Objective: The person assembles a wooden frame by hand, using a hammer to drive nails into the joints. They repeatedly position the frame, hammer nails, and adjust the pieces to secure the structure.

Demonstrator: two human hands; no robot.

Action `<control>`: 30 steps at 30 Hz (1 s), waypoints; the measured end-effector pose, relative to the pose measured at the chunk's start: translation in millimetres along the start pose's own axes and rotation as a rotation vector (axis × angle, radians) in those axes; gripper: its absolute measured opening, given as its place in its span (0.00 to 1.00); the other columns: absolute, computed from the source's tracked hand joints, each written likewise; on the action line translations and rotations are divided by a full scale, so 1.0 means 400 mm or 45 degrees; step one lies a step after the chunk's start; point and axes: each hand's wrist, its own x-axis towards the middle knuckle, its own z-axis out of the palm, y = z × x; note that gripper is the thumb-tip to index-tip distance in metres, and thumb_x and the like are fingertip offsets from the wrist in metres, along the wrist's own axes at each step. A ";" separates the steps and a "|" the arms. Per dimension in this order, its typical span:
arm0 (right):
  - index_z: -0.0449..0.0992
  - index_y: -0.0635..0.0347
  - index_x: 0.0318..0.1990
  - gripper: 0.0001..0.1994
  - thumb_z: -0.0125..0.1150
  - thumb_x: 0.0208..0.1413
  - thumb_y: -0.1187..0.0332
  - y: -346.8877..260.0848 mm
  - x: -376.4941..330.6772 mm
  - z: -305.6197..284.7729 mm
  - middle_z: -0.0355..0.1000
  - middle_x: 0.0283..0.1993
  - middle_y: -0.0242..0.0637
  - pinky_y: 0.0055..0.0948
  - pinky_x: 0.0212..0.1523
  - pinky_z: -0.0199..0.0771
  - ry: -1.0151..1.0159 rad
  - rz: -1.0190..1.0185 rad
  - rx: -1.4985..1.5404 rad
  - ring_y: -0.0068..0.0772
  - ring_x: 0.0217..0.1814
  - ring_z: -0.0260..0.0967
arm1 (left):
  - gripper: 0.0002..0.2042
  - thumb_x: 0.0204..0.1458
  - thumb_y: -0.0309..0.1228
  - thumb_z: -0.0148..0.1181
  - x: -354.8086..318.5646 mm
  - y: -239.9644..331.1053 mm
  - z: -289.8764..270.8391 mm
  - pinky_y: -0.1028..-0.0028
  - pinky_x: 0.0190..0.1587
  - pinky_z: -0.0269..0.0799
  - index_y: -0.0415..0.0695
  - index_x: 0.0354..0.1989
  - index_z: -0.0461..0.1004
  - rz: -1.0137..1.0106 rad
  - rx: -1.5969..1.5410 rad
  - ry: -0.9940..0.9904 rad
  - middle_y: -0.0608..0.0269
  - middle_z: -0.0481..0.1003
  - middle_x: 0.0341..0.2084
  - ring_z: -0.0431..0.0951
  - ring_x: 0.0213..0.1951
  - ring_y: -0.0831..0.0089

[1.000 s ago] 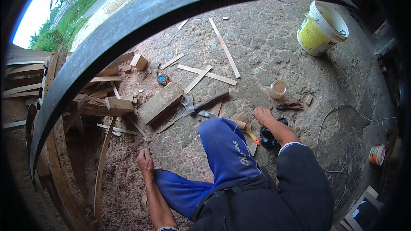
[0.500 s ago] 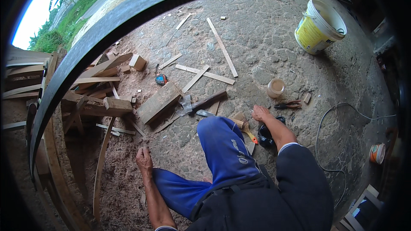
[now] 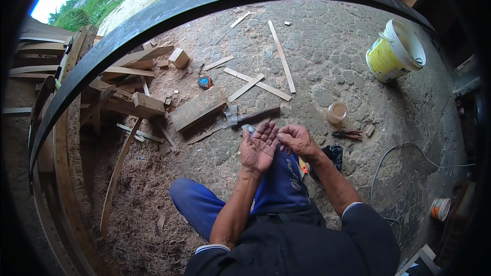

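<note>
My left hand is held palm up above my knee, its fingers stretched out and apart. Close against its fingertips, my right hand is closed in a pinch. Whatever the pinch holds is too small to make out. Just beyond the hands lies a tool with a dark handle, a greyish, partly shiny piece at its left end. A thick wooden block rests left of it. Pliers and a round tub are on the ground right of my right hand.
Thin wooden strips and a tape measure lie farther out. A yellow-and-white bucket stands at the far right. A cable curves across the right side. Stacked timber fills the left, and a dark curved bar arches across the view.
My left hand has come from the lower left to the middle and turned palm up. My right hand has moved left from beside the tub and pliers to meet it.
</note>
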 end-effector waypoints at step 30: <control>0.79 0.63 0.46 0.13 0.55 0.61 0.65 0.427 0.052 -0.295 0.78 0.32 0.33 0.23 0.21 0.71 0.646 0.359 -0.519 0.20 0.24 0.73 | 0.47 0.60 0.70 0.31 -0.040 0.053 0.006 0.54 0.74 0.45 0.39 0.74 0.49 0.014 -0.138 -0.139 0.50 0.50 0.74 0.51 0.74 0.56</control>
